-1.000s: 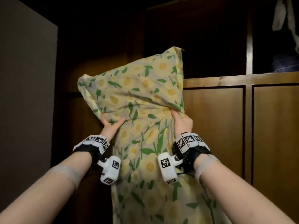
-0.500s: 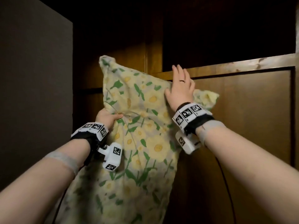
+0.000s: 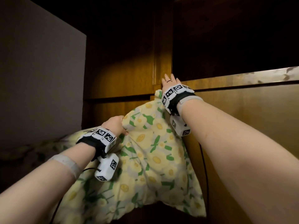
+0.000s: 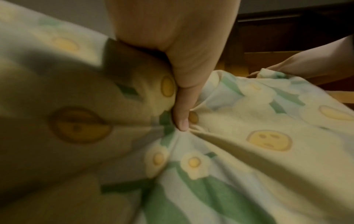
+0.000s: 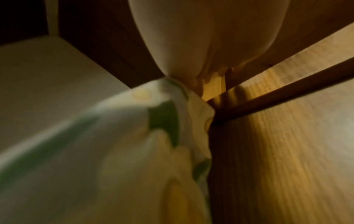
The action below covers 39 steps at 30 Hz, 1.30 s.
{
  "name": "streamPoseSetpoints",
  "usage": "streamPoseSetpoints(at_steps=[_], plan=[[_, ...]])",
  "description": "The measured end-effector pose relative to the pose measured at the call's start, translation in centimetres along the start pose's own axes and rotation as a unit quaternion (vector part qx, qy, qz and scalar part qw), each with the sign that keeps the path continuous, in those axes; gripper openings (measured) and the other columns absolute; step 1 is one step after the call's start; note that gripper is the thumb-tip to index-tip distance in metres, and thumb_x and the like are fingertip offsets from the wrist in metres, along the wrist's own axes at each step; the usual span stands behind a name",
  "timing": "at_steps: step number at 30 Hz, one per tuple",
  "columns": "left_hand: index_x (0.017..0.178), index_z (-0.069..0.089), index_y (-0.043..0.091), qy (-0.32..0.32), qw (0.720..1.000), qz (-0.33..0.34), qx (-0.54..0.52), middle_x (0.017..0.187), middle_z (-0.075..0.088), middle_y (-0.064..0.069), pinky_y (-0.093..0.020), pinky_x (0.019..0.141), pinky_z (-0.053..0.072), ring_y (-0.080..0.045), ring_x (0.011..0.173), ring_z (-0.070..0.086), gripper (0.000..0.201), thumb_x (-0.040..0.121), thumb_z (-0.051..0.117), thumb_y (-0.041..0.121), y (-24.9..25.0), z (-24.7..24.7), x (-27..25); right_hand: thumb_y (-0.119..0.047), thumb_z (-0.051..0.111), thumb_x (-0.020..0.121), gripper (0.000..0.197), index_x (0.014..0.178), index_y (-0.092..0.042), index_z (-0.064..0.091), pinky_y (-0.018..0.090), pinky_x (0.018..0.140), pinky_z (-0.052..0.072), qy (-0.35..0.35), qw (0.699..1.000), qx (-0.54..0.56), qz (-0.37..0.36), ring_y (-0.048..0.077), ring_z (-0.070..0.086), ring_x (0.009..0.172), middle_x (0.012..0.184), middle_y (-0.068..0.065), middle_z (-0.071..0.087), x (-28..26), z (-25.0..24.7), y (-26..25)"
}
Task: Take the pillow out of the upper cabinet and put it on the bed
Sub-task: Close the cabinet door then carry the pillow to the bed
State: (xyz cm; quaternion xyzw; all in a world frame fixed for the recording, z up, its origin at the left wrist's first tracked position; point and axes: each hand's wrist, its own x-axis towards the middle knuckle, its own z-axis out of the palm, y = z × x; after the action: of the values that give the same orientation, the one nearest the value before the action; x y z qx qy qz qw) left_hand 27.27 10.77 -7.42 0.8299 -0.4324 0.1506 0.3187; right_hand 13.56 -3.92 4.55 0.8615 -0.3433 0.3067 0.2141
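Note:
The pillow (image 3: 153, 151), in a pale cover with yellow flowers and green leaves, hangs in front of the wooden cabinet, out of the upper compartment (image 3: 226, 46). My left hand (image 3: 115, 125) grips a bunch of its fabric near the top edge; in the left wrist view the thumb (image 4: 184, 109) digs into the cloth (image 4: 249, 136). My right hand (image 3: 170, 82) is raised above the pillow's top corner with straight fingers laid on the cabinet's wooden frame. In the right wrist view the fingertips (image 5: 210, 74) touch the wood, and the pillow corner (image 5: 197, 109) sits just under the wrist.
The upper compartment is dark inside. A wooden rail (image 3: 242, 76) runs below it, over a closed lower door (image 3: 258, 126). A grey wall (image 3: 40, 78) stands at the left. Dim flowered fabric (image 3: 53, 143) lies low at the left.
The pillow has come down and away from the cabinet with my left hand. My right hand has left the pillow's top and now lies on the cabinet frame.

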Motion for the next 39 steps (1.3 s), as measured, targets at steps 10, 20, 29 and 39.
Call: streamPoseSetpoints(at_steps=[10, 20, 29, 39], plan=[[0.110, 0.058, 0.019, 0.038, 0.998, -0.012, 0.053, 0.110, 0.066, -0.006, -0.035, 0.074, 0.041, -0.031, 0.106, 0.059, 0.033, 0.078, 0.065, 0.019, 1.0, 1.1, 0.5, -0.044, 0.019, 0.101, 0.060, 0.153, -0.017, 0.004, 0.042, 0.121, 0.001, 0.025, 0.994, -0.110, 0.008, 0.025, -0.004, 0.149, 0.162, -0.002, 0.000, 1.5, 1.2, 1.9], [0.110, 0.061, 0.024, 0.044, 0.999, 0.014, -0.007, 0.109, 0.069, -0.007, -0.044, 0.086, 0.052, -0.031, 0.105, 0.062, 0.037, 0.074, 0.071, 0.018, 1.8, 1.0, -1.8, -0.044, 0.017, 0.101, 0.060, 0.153, -0.018, 0.001, 0.044, 0.120, 0.001, 0.015, 0.988, -0.130, 0.086, 0.025, -0.006, 0.149, 0.162, -0.001, -0.003, -1.8, -0.6, 6.2], [0.113, 0.060, 0.025, 0.021, 0.997, 0.062, -0.049, 0.112, 0.068, -0.005, -0.038, 0.084, 0.050, -0.029, 0.108, 0.060, 0.047, 0.070, 0.076, 0.021, 7.5, 1.6, -5.0, -0.045, 0.017, 0.101, 0.061, 0.153, -0.016, 0.004, 0.043, 0.120, -0.001, 0.021, 0.974, -0.145, 0.174, 0.024, -0.005, 0.149, 0.162, -0.001, 0.001, -7.4, -3.4, 13.8], [0.119, 0.060, 0.018, 0.013, 0.988, 0.066, -0.141, 0.115, 0.067, -0.008, -0.035, 0.082, 0.046, -0.030, 0.109, 0.060, 0.054, 0.068, 0.078, 0.021, 16.3, 4.5, -7.8, -0.047, 0.013, 0.100, 0.067, 0.152, -0.006, 0.009, 0.042, 0.120, -0.002, 0.034, 0.955, -0.215, 0.201, 0.026, -0.007, 0.149, 0.161, 0.007, 0.009, -13.4, -7.0, 22.5]])
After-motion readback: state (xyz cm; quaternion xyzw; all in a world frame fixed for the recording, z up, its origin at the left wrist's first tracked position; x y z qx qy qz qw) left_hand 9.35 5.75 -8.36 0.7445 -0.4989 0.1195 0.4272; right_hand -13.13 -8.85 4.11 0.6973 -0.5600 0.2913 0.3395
